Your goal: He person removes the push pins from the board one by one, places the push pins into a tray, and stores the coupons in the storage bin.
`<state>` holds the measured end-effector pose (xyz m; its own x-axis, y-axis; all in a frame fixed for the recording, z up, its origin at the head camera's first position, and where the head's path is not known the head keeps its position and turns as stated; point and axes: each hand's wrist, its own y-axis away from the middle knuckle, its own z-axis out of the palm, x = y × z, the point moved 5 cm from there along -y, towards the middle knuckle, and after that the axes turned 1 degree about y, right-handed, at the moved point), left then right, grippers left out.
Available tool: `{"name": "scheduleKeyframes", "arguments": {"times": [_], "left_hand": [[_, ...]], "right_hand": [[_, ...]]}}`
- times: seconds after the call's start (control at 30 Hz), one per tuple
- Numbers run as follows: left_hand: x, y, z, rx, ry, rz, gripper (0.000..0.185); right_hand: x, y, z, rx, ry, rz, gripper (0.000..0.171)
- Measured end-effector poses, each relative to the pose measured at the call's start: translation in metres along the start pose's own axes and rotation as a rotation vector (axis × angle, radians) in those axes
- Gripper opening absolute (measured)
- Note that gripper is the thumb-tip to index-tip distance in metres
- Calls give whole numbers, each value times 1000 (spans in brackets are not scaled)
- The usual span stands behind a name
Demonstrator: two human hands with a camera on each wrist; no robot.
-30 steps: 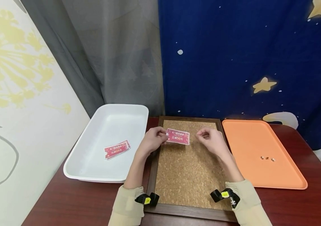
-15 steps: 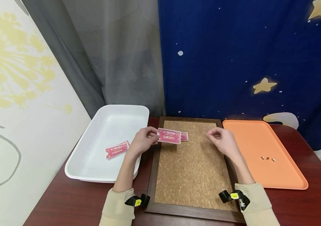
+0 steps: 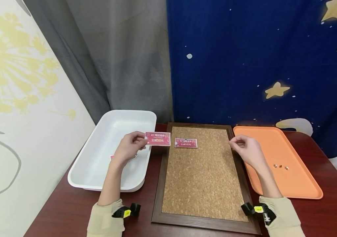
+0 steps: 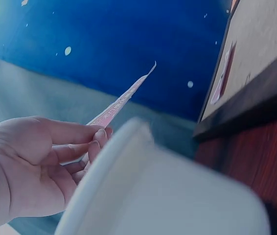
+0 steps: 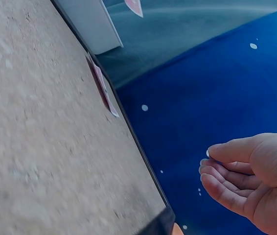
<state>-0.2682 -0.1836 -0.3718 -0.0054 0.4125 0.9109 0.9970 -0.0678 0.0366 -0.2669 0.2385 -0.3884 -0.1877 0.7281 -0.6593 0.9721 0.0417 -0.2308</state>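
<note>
My left hand (image 3: 131, 146) pinches a red-and-white paper coupon (image 3: 158, 139) by its left end, above the right rim of the white tub (image 3: 106, 188). The left wrist view shows the coupon (image 4: 119, 105) nearly edge-on between thumb and fingers. Another red coupon (image 3: 186, 143) lies near the top left of the framed corkboard (image 3: 204, 184), with a small dark spot at its upper middle. Over the gap between the corkboard and the orange tray (image 3: 263, 141) hovers my right hand (image 3: 248, 151), thumb and fingertips close together. Whether something tiny is between them cannot be made out.
Inside the tub lie more coupons (image 3: 133, 157), mostly hidden by the left hand. Several small shiny tacks (image 3: 280, 166) sit on the orange tray. Behind the dark red table (image 3: 53, 217) hang a grey curtain (image 3: 136, 65) and a blue starry one (image 3: 230, 65).
My left hand has moved left with its coupon, from over the corkboard towards the tub. The coupon on the corkboard has come into view. My right hand has moved right towards the orange tray.
</note>
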Motion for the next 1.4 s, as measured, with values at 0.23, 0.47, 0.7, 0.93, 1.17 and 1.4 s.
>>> {"name": "scheduleKeyframes", "arguments": {"times": [0.23,0.47,0.7,0.93,1.17,1.4], "left_hand": [[-13,6,-25,29,-59,-27,31],[-28,12,-43,59,-93,-58,31],[-42,17,-57,66,-132,-85,34],[-58,21,-70,66,-188,-76,32],[-76,22,-81,66,-211,-97,30],[-88,21,-86,66,-246,-146,31]], "right_hand": [[12,6,-16,17,23,22,23],[31,15,-31,38,40,30,22],[48,25,-44,52,77,40,22],[70,36,-52,53,127,53,21],[90,46,-60,53,162,65,19],[105,52,-59,0,160,96,15]]}}
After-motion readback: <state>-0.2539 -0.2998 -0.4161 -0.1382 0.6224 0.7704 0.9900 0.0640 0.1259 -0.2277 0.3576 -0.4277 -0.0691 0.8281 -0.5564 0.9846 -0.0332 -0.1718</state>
